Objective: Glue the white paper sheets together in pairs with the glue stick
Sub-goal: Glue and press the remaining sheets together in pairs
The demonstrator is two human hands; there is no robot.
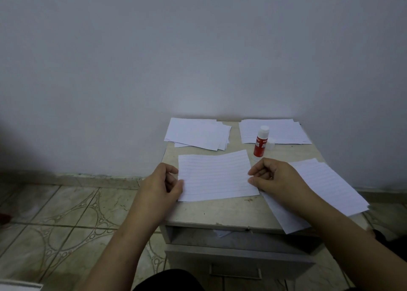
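Observation:
A lined white sheet (214,176) lies in the middle of the small table (220,211). My left hand (161,183) pinches its left edge and my right hand (272,177) pinches its right edge. The red glue stick (260,143) stands upright without its cap just behind the sheet, and its clear cap (272,143) sits beside it. A stack of sheets (197,134) lies at the back left, another stack (284,132) at the back right, and a third stack (317,191) under my right wrist at the right edge.
The table stands against a plain wall (198,59) and has an open shelf and a drawer (237,260) below its top. Patterned floor tiles (66,220) spread to the left. The right stack overhangs the table's front right edge.

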